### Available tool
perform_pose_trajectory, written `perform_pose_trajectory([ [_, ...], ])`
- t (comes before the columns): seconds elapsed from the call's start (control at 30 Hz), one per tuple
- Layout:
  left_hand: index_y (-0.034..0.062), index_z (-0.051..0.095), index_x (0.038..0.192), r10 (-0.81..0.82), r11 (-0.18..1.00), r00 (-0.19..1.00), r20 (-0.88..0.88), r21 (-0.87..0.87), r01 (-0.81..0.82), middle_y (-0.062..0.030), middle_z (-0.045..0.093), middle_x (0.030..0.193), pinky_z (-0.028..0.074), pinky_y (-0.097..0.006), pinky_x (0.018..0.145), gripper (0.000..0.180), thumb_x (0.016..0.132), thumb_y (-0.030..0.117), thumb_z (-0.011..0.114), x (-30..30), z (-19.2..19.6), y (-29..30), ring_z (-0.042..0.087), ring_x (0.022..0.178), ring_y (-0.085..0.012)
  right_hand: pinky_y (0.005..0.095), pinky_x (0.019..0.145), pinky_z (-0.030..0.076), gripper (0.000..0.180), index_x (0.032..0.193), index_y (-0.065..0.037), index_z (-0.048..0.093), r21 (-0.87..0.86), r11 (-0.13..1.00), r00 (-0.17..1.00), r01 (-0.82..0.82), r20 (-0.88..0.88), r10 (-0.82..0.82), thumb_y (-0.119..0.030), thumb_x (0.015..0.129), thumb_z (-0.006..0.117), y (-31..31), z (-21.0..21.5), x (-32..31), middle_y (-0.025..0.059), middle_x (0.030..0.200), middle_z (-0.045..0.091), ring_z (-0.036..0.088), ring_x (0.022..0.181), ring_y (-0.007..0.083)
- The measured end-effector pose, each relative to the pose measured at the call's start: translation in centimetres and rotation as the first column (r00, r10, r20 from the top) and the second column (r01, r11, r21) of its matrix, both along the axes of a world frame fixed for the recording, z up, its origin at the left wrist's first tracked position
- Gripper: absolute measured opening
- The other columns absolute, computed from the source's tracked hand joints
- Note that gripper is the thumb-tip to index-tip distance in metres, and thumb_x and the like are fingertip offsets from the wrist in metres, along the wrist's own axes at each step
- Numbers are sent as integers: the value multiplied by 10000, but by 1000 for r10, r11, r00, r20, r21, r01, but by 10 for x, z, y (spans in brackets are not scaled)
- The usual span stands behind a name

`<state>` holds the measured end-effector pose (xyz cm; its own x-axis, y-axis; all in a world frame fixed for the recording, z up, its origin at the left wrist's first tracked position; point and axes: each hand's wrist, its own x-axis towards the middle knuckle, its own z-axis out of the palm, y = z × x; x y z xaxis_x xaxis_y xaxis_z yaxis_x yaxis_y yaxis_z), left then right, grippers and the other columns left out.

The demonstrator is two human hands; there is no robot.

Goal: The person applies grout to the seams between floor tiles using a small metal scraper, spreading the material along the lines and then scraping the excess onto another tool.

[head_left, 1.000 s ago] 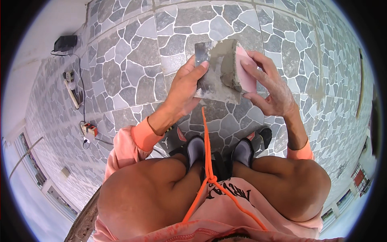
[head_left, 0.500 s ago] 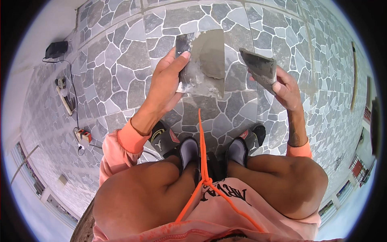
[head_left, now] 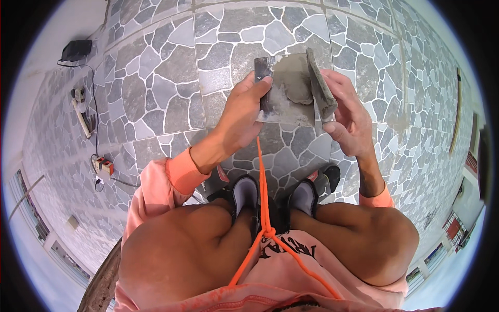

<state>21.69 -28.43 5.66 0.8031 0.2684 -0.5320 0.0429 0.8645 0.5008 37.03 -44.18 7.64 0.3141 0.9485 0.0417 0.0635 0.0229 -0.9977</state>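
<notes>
My left hand (head_left: 240, 106) grips the left edge of a thin rectangular plate (head_left: 286, 113), thumb on top and fingers underneath. A thick grey layer of wet mortar (head_left: 291, 78) covers most of the plate's upper face. My right hand (head_left: 352, 117) is closed on a flat mortar-coated scraper (head_left: 321, 86). The scraper stands on edge along the plate's right side, over the mortar's edge. From this angle I cannot tell how firmly the two touch. Both tools are held above the floor, in front of my feet.
Stone-patterned tiles (head_left: 161, 78) with pale lines cover the floor. To the left are a black box (head_left: 76, 50) with a cable, a tool with a pale handle (head_left: 81, 117) and a red-and-white power outlet block (head_left: 104, 165). A long thin strip (head_left: 456, 109) lies far right.
The plate has moved right and slightly down in the picture. My right hand has brought the scraper left and turned it upright against the plate's right side; before, the two were apart.
</notes>
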Motion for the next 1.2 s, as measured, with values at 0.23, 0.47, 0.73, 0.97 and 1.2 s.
perform_pose_trajectory([
  [0.23, 13, 419, 1283, -13, 1000, 1000, -7, -5, 13, -94, 559, 1154, 524, -372, 880, 325, 992, 156, 407, -10, -2, 1, 593, 1019, -175, 416, 1002, 395, 665, 1337, -57, 509, -12, 992, 888, -123, 445, 115, -274, 762, 762, -9, -19, 20, 183, 1315, 430, 466, 1181, 325],
  [0.47, 27, 425, 1311, 6, 991, 996, 89, 135, -18, -72, 587, 1139, 520, -324, 863, 377, 979, 196, 482, -8, 18, 22, 606, 1003, -155, 402, 971, 419, 628, 1307, -51, 531, -318, 948, 768, -28, 600, 224, -203, 740, 752, -31, -15, 42, 189, 1284, 461, 493, 1155, 328],
  [0.73, -163, 331, 1330, -67, 862, 996, -56, 499, 86, -147, 551, 1234, 387, -273, 970, 528, 962, 182, 487, -11, -4, 25, 504, 1115, -142, 416, 925, 447, 641, 1241, -58, 585, -258, 958, 561, -123, 778, 282, -103, 627, 765, -5, 61, 34, 214, 1280, 461, 509, 1115, 370],
  [0.97, -84, 422, 1316, -126, 850, 990, -64, 507, 141, -116, 560, 1207, 401, -280, 941, 439, 961, 169, 471, -8, -6, 18, 499, 1074, -129, 423, 887, 470, 658, 1231, -108, 556, -290, 940, 464, -182, 817, 342, -101, 611, 774, 6, 57, 31, 191, 1239, 459, 488, 1105, 378],
  [1.2, -52, 387, 1349, -109, 886, 993, -47, 449, 119, -105, 559, 1219, 445, -292, 909, 448, 967, 163, 481, -14, -9, 14, 537, 1065, -130, 415, 861, 492, 565, 1136, -31, 558, -385, 900, 353, -205, 828, 435, -119, 617, 763, 6, 49, 32, 191, 1155, 462, 495, 1053, 375],
])
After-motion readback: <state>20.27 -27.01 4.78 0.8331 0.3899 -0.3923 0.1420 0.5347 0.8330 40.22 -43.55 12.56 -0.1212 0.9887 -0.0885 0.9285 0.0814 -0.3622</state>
